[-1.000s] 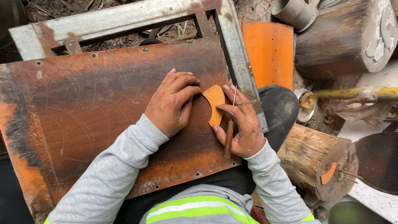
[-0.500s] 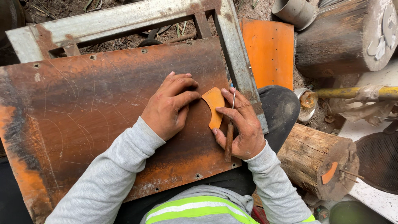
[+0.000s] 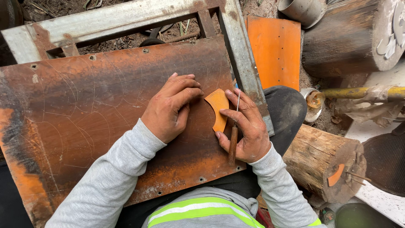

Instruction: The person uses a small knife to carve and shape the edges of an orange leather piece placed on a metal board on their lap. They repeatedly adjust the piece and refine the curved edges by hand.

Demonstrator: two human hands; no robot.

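Note:
A large rusty metal sheet (image 3: 93, 118) lies across my lap and a grey metal frame (image 3: 242, 55). On its right part rests a small orange crescent-shaped piece (image 3: 218, 105). My left hand (image 3: 171, 107) lies flat on the sheet, its fingertips pressing the left edge of the orange piece. My right hand (image 3: 244, 126) grips a wooden-handled scriber (image 3: 233, 141), whose thin metal point stands beside the right edge of the orange piece.
An orange metal plate (image 3: 276, 50) lies beyond the frame. A log (image 3: 325, 164) with a small orange piece stuck on its end stands at right. A larger log (image 3: 350, 36), a grey pipe (image 3: 301, 8) and a yellow rod (image 3: 358, 92) lie farther right.
Almost nothing differs. Both hands stay on the orange piece, with the scriber tip shifted only slightly along its edge.

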